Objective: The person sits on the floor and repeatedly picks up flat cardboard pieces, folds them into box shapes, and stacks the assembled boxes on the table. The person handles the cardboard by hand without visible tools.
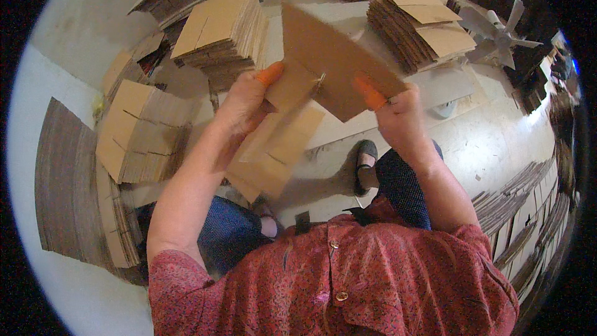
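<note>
Brown cardboard pieces (323,56) are up in front of me, gripped at both sides. My left hand (249,99) is closed on the left edge, with an orange cover over its thumb. At the right edge my right hand (403,121) is closed too, an orange cover showing against the board. A pale slit or notch shows near the middle, where two panels seem to meet; whether they are slotted together I cannot tell. Below, a lighter cardboard sheet (273,152) with dark slits lies by my left knee, partly behind my forearm.
Slotted cardboard stacks stand at the left (134,130), back left (217,22) and back right (420,28). A fan (499,36) is at the far right. More cardboard (519,205) lies along the right side. My shoe (365,165) rests on the pale floor (491,143).
</note>
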A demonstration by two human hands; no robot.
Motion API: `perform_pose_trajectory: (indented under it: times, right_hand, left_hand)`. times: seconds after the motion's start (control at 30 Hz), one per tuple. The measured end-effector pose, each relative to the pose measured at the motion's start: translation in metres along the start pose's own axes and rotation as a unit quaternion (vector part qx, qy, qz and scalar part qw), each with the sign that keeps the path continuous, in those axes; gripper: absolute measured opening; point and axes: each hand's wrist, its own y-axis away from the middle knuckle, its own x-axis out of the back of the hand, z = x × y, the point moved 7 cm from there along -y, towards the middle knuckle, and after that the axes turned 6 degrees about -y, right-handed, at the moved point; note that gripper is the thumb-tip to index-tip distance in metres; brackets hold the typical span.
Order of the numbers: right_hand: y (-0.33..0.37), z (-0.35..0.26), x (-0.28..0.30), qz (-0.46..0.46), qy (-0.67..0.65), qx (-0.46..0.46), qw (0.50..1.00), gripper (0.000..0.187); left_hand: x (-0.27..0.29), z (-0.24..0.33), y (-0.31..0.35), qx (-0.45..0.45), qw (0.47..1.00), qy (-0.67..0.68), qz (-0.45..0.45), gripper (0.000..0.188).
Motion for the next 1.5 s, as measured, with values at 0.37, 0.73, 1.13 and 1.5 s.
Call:
perform_pose_trajectory:
  times: [0.37, 0.73, 1.13, 1.5]
  right_hand:
    - [-0.031, 0.097, -0.010, 0.032, 0.006, -0.035, 0.999, 0.022]
    - [-0.046, 0.036, 0.032, 0.268, 0.095, 0.145, 0.948, 0.037]
    - [-0.053, -0.024, 0.015, 0.115, -0.501, -0.114, 0.850, 0.029]
    - [-0.032, -0.006, 0.040, 0.157, -0.350, 0.065, 0.921, 0.016]
  left_hand:
    - [0.051, 0.069, 0.013, -0.422, 0.646, -0.556, 0.309, 0.049]
    - [0.126, 0.115, -0.024, -0.285, 0.742, -0.577, 0.186, 0.026]
    - [-0.061, 0.061, 0.079, -0.599, 0.626, -0.484, 0.122, 0.045]
    - [-0.024, -0.012, 0.035, -0.266, 0.857, -0.388, 0.212, 0.021]
